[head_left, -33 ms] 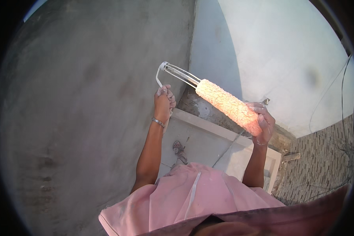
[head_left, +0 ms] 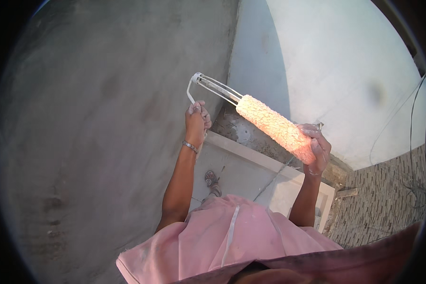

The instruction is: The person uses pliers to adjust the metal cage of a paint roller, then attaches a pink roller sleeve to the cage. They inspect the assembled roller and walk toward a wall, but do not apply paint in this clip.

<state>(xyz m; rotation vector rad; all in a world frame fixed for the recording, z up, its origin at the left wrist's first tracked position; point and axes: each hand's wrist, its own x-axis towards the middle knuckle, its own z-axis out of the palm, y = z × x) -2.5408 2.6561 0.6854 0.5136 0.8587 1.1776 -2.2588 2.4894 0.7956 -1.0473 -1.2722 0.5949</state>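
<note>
I hold a paint roller up in front of a wall corner. My left hand (head_left: 196,120) is shut on the roller's handle, below the bent white frame. The bare wire cage (head_left: 215,87) sticks out to the upper left. The fuzzy, pale orange roller sleeve (head_left: 272,125) sits only part way along the cage and slants down to the right. My right hand (head_left: 317,147), smeared with white paint, grips the sleeve's lower end. A thin bracelet is on my left wrist.
A rough grey wall (head_left: 104,118) fills the left and a white painted wall (head_left: 336,71) the right. Below lie a white ledge (head_left: 251,165), my sandalled foot (head_left: 213,182), a tiled floor (head_left: 378,199) and loose cables (head_left: 414,113) at far right.
</note>
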